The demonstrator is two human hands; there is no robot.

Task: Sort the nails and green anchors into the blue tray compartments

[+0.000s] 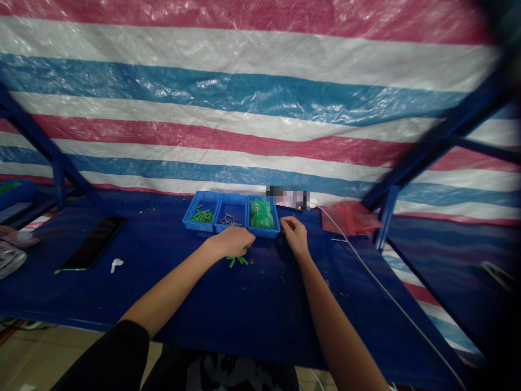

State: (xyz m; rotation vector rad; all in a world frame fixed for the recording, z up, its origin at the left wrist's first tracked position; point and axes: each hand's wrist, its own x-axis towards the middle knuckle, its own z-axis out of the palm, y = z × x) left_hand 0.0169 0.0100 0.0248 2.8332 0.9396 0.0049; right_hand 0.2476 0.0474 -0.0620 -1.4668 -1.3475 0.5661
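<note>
My left hand (236,241) is closed, knuckles up, just in front of the middle blue bin; whatever its fingers hold is hidden. Below it, a few green plastic wall plugs (237,261) lie loose on the table. My right hand (295,234) has its fingers curled together beside the right wall of the right-hand bin (266,233), and I cannot make out anything in them. That bin holds clear bags of green pieces (261,213). More green plugs (202,215) lie in the left bin (198,225). Metal screws (230,220) are in the middle bin (232,200).
A phone with a lit, blurred screen (291,197) leans behind the bins. Red plastic bags (350,218) and a white cable (366,263) are to the right. A dark phone (94,243) and a white earbud (116,264) lie left on the blue table (171,288).
</note>
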